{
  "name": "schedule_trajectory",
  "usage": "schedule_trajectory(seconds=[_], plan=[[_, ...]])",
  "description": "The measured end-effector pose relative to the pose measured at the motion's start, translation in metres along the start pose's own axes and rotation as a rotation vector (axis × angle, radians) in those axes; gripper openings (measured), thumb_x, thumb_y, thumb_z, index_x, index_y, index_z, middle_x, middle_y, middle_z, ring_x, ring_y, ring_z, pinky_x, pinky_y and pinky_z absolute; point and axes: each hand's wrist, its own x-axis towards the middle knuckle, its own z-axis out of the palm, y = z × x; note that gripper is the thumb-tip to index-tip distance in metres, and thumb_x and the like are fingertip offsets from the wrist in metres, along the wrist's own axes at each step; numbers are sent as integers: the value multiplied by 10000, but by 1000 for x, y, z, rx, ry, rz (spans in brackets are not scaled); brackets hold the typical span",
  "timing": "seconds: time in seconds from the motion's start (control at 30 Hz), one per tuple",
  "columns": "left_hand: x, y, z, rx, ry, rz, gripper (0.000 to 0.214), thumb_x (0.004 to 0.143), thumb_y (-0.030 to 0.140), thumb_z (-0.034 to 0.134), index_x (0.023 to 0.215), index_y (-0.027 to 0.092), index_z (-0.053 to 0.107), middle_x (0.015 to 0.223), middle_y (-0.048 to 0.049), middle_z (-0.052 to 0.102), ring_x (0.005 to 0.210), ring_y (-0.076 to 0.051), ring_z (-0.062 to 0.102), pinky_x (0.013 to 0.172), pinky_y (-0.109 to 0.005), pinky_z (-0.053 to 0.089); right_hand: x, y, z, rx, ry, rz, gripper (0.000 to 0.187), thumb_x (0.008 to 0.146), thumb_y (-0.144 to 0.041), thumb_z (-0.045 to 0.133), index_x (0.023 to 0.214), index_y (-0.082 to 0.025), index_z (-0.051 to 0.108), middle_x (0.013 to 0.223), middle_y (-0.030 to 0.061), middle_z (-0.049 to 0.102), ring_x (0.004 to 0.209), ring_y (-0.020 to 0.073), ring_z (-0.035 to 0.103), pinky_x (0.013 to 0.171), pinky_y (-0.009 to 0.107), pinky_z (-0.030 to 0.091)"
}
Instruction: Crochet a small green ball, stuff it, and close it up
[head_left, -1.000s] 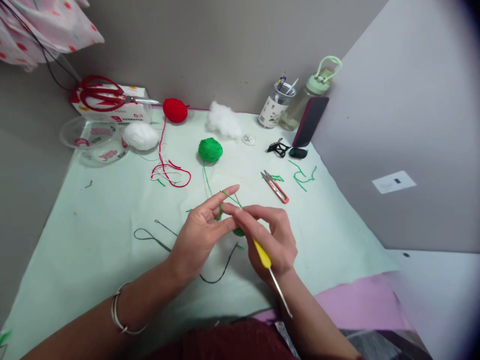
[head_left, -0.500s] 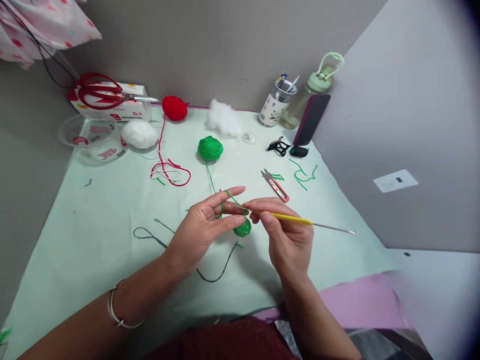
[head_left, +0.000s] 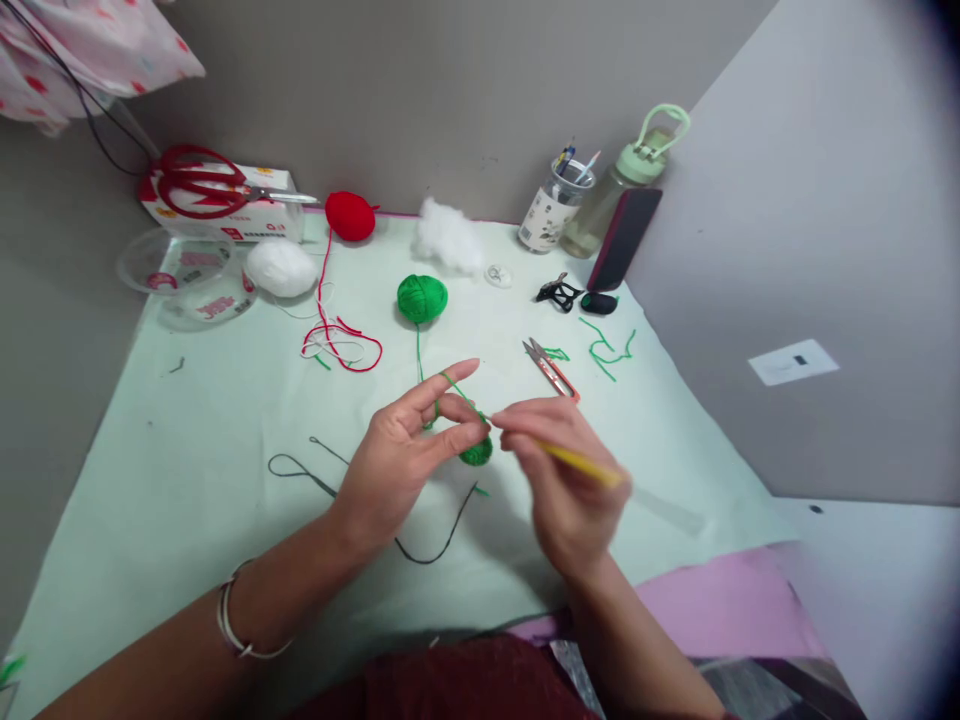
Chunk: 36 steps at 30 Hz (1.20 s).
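Between the thumb and middle finger of my left hand [head_left: 405,445] a small green crochet piece [head_left: 476,452] is pinched. Green yarn runs over the raised index finger and back to the green yarn ball [head_left: 422,299] on the table. My right hand [head_left: 574,480] grips a crochet hook [head_left: 574,460] by its yellow handle. The hook's front tip meets the top of the green piece, though the fingers partly cover it. Its rear metal end is smeared by motion. A dark cord [head_left: 442,555] lies on the table beneath my hands.
Orange thread snips [head_left: 551,370] lie beyond my right hand, near green yarn scraps [head_left: 611,350]. Farther back are a red yarn ball [head_left: 351,217], a white yarn ball [head_left: 282,268], white stuffing [head_left: 448,236], a pen cup [head_left: 546,218], a bottle [head_left: 600,212] and a leaning phone [head_left: 625,240].
The hook's rear end has swung downward as my right hand turned. My left hand and the green piece have shifted slightly left, and the index finger sits a bit higher.
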Motion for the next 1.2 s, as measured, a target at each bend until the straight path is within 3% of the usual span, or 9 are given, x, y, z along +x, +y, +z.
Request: schedule_trajectory(seconds=[0.1, 0.17, 0.27, 0.37, 0.53, 0.77, 0.97, 1.1, 1.2], plan=[[0, -1, 2, -139, -49, -123, 622, 816, 274, 861, 1404, 226, 665, 869, -7, 718, 872, -155, 627, 869, -299, 449, -4, -1, 2, -229, -5, -146, 317, 943, -106, 660, 1131, -317, 804, 1034, 67, 774, 925, 214, 727, 727, 367, 611], [3, 1, 1, -183, -71, -189, 540, 818, 270, 854, 1331, 181, 712, 838, -17, 707, 863, -152, 626, 844, -287, 445, -3, 1, -3, -129, 69, -87, 267, 957, -133, 651, 1088, -304, 809, 953, 54, 771, 845, 202, 705, 704, 370, 593], [5, 4, -1, -149, -74, -147, 455, 818, 233, 846, 1261, 186, 755, 825, -9, 691, 834, -139, 614, 805, -276, 434, 3, 6, -9, 195, 145, 99, 175, 977, -218, 652, 989, -275, 818, 805, 31, 726, 703, 174, 639, 620, 346, 531], [3, 5, 0, -100, -61, -85, 481, 815, 216, 851, 1282, 208, 738, 870, -8, 718, 835, -138, 635, 824, -285, 449, 7, 9, -6, 382, 99, 221, 140, 966, -271, 682, 944, -265, 820, 834, 30, 732, 658, 150, 610, 587, 325, 507], [-1, 3, 5, -111, -85, -97, 599, 820, 181, 844, 1386, 214, 653, 932, -22, 763, 897, -148, 696, 861, -286, 487, 2, 9, 5, 373, 52, 216, 146, 980, -265, 674, 1008, -288, 816, 932, 30, 770, 717, 146, 644, 641, 327, 547], [3, 6, 1, -142, -45, -162, 526, 822, 210, 843, 1330, 200, 704, 809, 8, 702, 798, -118, 674, 783, -254, 475, 2, 10, 0, 286, 92, 152, 152, 977, -245, 678, 1008, -291, 819, 889, 24, 756, 737, 154, 642, 639, 320, 532], [4, 4, -5, -72, -104, -99, 416, 832, 250, 839, 1243, 263, 778, 777, 30, 650, 815, -114, 623, 807, -262, 458, 8, 8, -8, 404, 151, 270, 178, 978, -238, 659, 911, -267, 821, 806, 14, 701, 625, 128, 597, 561, 291, 494], [-1, -2, 1, 61, 15, 53, 521, 792, 259, 889, 1292, 309, 750, 905, 19, 701, 1010, -147, 626, 926, -264, 450, -3, 0, 3, 63, 12, 71, 229, 981, -164, 646, 1051, -307, 811, 934, 35, 741, 774, 165, 671, 677, 333, 564], [-1, -3, 2, -83, -31, -65, 614, 799, 296, 884, 1381, 266, 690, 969, -15, 729, 960, -156, 639, 889, -285, 471, -10, 0, 8, -213, -1, -153, 327, 935, -102, 693, 1155, -320, 796, 1100, 67, 749, 960, 208, 701, 766, 363, 591]])
